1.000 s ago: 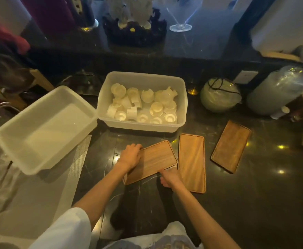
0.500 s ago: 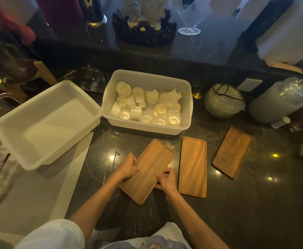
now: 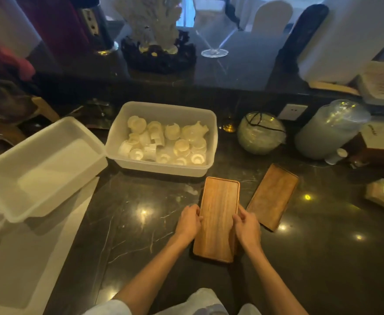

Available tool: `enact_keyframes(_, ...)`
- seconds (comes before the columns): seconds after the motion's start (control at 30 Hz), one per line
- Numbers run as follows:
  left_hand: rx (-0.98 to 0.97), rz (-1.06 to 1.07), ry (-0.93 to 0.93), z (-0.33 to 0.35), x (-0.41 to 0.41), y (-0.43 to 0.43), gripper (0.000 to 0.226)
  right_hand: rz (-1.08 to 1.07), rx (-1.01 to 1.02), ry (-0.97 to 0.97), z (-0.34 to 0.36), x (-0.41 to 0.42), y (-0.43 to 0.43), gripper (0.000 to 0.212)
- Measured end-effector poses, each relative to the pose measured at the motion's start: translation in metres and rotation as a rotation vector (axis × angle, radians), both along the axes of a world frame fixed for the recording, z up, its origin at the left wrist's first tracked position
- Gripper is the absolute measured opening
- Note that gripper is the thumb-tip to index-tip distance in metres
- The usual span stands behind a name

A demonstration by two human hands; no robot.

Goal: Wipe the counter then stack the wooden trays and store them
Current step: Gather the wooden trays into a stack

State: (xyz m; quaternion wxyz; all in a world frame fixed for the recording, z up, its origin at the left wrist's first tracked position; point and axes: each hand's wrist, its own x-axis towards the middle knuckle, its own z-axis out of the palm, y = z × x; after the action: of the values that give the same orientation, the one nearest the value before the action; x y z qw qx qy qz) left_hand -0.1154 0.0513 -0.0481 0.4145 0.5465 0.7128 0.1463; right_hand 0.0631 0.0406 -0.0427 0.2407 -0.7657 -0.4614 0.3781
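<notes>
On the dark marble counter [image 3: 141, 223], just in front of the person, a wooden tray [image 3: 218, 214] lies lengthwise with both hands clamped on its long edges: the left hand [image 3: 188, 220] pinches the left rim and the right hand [image 3: 246, 226] the right rim. Whether another tray sits underneath cannot be told for sure; a sliver of wood along the lower right edge hints at one. A second wooden tray [image 3: 272, 196] lies flat and angled just beside it to the right, apart from it.

Several things could go wrong, by my reading. If the held tray is lowered slightly askew onto one below, the rims may not nest and the stack could rock or slide on the polished stone. Reaching for the angled tray with one hand leaves the stack lightly held, so it may skate. Carrying the stack off, the far end could clip the plastic tub [image 3: 163, 164] of small white cups [image 3: 166, 144] just beyond the tray's far end, jostling the crockery. An empty plastic tub [image 3: 38, 169] overhangs a pale mat [image 3: 38, 258] to the left, well apart from the hands.
</notes>
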Motion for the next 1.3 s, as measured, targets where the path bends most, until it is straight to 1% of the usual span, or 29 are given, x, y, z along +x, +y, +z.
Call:
enact_keyframes(0.13, -0.028, -0.059, 0.119, -0.005, 0.022, 0.005, 0.015, 0.078, 0.05, 0.016, -0.001, 0.006, 0.015, 0.036)
enact_keyframes(0.23, -0.035, -0.073, 0.183, -0.014, 0.03, 0.004, 0.019, 0.06, 0.044, -0.036, -0.008, 0.004, 0.02, 0.04)
enact_keyframes(0.37, -0.02, -0.035, 0.177, -0.019, 0.036, 0.006, 0.024, 0.02, -0.016, -0.141, -0.02, 0.007, 0.021, 0.038)
enact_keyframes(0.47, -0.006, -0.035, 0.181, -0.02, 0.038, 0.007, 0.022, 0.008, -0.007, -0.183, -0.027, 0.007, 0.019, 0.035)
enact_keyframes(0.57, 0.013, -0.046, 0.187, -0.023, 0.037, 0.004, 0.017, -0.022, -0.017, -0.134, -0.032, 0.006, 0.018, 0.038)
enact_keyframes(0.73, 0.01, -0.013, 0.166, -0.027, 0.038, 0.002, 0.016, -0.091, -0.06, -0.05, -0.031, 0.009, 0.025, 0.034)
enact_keyframes(0.8, -0.001, -0.007, 0.165, -0.027, 0.037, 0.004, 0.017, -0.146, -0.135, -0.012, -0.029, 0.013, 0.029, 0.031)
enact_keyframes(0.87, -0.015, -0.022, 0.171, -0.025, 0.033, 0.011, 0.021, -0.208, -0.279, 0.024, -0.028, 0.017, 0.033, 0.026)
enact_keyframes(0.9, -0.019, -0.037, 0.169, -0.024, 0.03, 0.017, 0.024, -0.239, -0.361, 0.063, -0.025, 0.017, 0.033, 0.021)
enact_keyframes(0.97, -0.02, -0.07, 0.19, -0.019, 0.021, 0.032, 0.028, -0.262, -0.496, 0.212, -0.02, 0.011, 0.028, 0.011)
enact_keyframes(1.03, -0.015, -0.108, 0.28, -0.015, 0.011, 0.049, 0.026, -0.27, -0.581, 0.437, -0.016, -0.007, 0.017, 0.019)
enact_keyframes(1.1, -0.008, -0.154, 0.362, -0.011, 0.002, 0.065, 0.024, -0.339, -0.629, 0.655, -0.017, -0.032, 0.007, 0.018)
enact_keyframes(1.13, -0.002, -0.185, 0.388, -0.008, -0.001, 0.071, 0.022, -0.407, -0.631, 0.722, -0.02, -0.046, 0.003, 0.022)
enact_keyframes(1.17, 0.002, -0.23, 0.413, -0.006, -0.005, 0.077, 0.022, -0.483, -0.624, 0.784, -0.022, -0.06, 0.0, 0.031)
enact_keyframes(1.2, 0.005, -0.292, 0.437, -0.004, -0.008, 0.083, 0.024, -0.571, -0.614, 0.844, -0.025, -0.072, -0.002, 0.04)
enact_keyframes(1.23, 0.006, -0.363, 0.46, -0.003, -0.012, 0.087, 0.027, -0.636, -0.616, 0.903, -0.025, -0.082, -0.003, 0.045)
enact_keyframes(1.3, 0.008, -0.499, 0.479, -0.002, -0.015, 0.096, 0.029, -0.708, -0.642, 0.993, -0.023, -0.096, -0.004, 0.044)
